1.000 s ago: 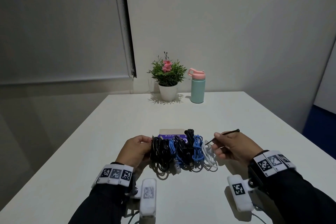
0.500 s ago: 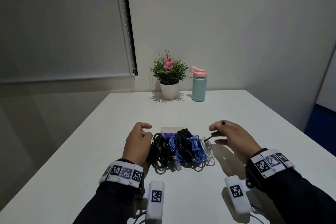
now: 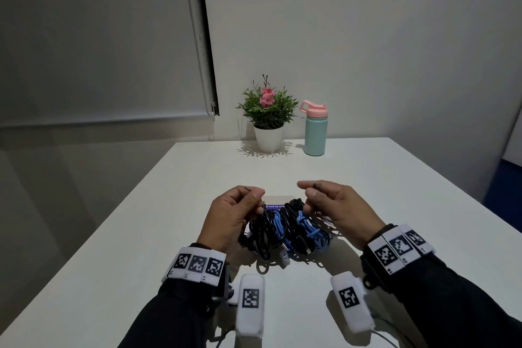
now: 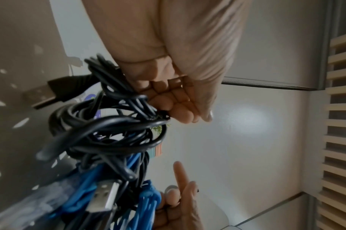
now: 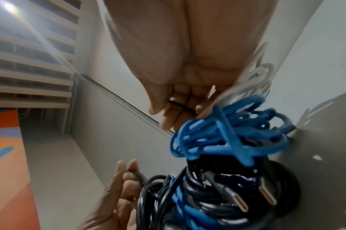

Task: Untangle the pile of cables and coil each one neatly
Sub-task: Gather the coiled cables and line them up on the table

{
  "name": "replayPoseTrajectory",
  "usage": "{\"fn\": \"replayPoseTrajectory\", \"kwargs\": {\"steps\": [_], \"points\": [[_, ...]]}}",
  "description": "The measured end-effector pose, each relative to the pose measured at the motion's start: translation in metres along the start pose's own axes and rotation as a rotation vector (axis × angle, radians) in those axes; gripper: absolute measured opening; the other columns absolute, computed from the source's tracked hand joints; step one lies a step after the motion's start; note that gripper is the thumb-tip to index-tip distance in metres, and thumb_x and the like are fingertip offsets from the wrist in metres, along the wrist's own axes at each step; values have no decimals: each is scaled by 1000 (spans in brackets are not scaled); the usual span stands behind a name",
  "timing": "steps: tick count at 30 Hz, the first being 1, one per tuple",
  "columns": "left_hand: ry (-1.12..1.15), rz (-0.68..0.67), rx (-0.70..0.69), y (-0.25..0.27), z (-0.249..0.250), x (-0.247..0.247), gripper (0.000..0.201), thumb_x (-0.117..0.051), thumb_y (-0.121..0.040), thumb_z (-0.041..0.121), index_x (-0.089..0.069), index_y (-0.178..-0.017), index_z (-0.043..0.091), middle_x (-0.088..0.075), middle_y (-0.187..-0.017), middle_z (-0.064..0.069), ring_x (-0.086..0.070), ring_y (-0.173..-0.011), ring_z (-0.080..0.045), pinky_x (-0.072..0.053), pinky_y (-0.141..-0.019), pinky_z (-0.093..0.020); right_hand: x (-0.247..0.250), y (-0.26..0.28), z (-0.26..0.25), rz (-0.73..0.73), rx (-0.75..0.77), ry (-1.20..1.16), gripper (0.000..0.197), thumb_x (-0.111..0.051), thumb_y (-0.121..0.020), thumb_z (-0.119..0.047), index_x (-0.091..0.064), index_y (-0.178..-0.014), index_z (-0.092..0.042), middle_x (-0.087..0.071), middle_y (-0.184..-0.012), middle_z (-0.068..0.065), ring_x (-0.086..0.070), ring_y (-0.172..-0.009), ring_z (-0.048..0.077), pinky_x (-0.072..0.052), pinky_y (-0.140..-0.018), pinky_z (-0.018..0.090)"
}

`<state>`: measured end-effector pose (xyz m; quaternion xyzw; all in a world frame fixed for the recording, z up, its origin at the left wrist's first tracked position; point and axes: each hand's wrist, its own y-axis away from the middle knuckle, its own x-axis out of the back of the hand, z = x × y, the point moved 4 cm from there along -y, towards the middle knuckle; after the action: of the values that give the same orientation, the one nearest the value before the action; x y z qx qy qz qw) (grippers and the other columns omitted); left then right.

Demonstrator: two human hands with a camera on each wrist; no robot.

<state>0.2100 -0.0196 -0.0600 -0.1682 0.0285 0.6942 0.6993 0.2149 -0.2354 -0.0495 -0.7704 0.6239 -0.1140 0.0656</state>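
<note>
A tangled pile of cables (image 3: pixel 285 231) with black, blue and white strands lies on the white table (image 3: pixel 158 214) between my hands. My left hand (image 3: pixel 254 197) is at the pile's upper left, its fingertips (image 4: pixel 180 115) pinching a bunch of black cable loops (image 4: pixel 128 99). My right hand (image 3: pixel 308 189) hovers over the pile's upper right with curled fingers; a thin black strand (image 5: pixel 178 105) runs across them, its tip showing between thumb and forefinger. Blue cable (image 5: pixel 227 137) and a white cable (image 5: pixel 257 74) lie against that hand. USB plugs (image 4: pixel 103 197) stick out of the pile.
A flat card with a purple strip (image 3: pixel 275 206) lies under the pile's far side. A potted plant (image 3: pixel 268 118) and a mint bottle with a pink lid (image 3: pixel 315 132) stand at the table's far edge by the wall. Bare tabletop stretches left, right and beyond the pile.
Both hands have moved up and inward over the pile. My left hand left the pile's side and now pinches black loops at its top. The right hand curled in, still holding the thin strand.
</note>
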Motion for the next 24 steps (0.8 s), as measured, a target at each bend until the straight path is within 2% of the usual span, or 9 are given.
{"fn": "replayPoseTrajectory", "kwargs": {"steps": [3, 5, 7, 9, 11, 14, 18, 24], "points": [[32, 0, 12, 2, -3, 0, 15, -81, -72, 23, -79, -85, 15, -67, -68, -4, -60, -59, -11, -49, -54, -19, 0, 0, 2, 51, 9, -65, 10, -62, -96, -19, -64, -99, -10, -68, -75, 10, -58, -66, 24, -42, -57, 31], [30, -10, 21, 4, -5, -3, 22, -82, -72, 21, -80, -93, 12, -70, -74, -5, -63, -66, -14, -55, -62, -26, -2, 0, 4, 66, 26, -98, 12, -66, -92, -18, -64, -90, -6, -69, -74, 11, -60, -67, 23, -47, -56, 25], [22, -32, 31, 8, -7, -8, 22, -82, -76, 19, -80, -96, 11, -74, -81, -8, -67, -71, -17, -57, -67, -32, -4, 0, 4, 51, 31, -115, 14, -70, -88, -21, -72, -88, -8, -70, -76, 11, -62, -68, 20, -49, -58, 21], [24, -50, 28, 12, -6, -13, 14, -79, -82, 11, -80, -95, 9, -76, -80, -9, -71, -69, -14, -57, -66, -30, -6, 1, 5, 2, 27, -141, 18, -71, -84, -28, -78, -94, -14, -71, -80, 12, -65, -74, 18, -52, -65, 22], [-47, -64, -2, 13, -3, -15, 11, -77, -84, 6, -82, -92, 11, -78, -80, -8, -73, -70, -12, -56, -64, -23, -9, 3, 7, -70, 19, -143, 23, -68, -85, -34, -78, -100, -21, -69, -85, 15, -64, -80, 18, -49, -71, 27], [-265, -105, -83, 11, 4, -15, 15, -76, -85, 8, -83, -89, 20, -79, -89, -3, -75, -85, -12, -55, -70, -17, -16, 4, 10, -136, 32, -108, 23, -66, -91, -37, -73, -110, -27, -66, -82, 3, -59, -79, 13, -45, -68, 26], [-404, -124, -130, 10, 4, -14, 17, -76, -86, 12, -83, -90, 28, -78, -92, 0, -73, -93, -13, -56, -83, -23, -18, 3, 9, -105, 99, -128, 13, -66, -89, -30, -63, -97, -20, -63, -77, 2, -55, -72, 16, -40, -60, 25], [-462, -150, -171, 10, 4, -16, 20, -75, -88, 13, -82, -93, 31, -77, -91, 4, -72, -92, -7, -52, -80, -17, -20, 3, 9, -108, 127, -123, 10, -65, -90, -28, -64, -95, -19, -61, -75, -1, -56, -71, 14, -42, -58, 20]]}}
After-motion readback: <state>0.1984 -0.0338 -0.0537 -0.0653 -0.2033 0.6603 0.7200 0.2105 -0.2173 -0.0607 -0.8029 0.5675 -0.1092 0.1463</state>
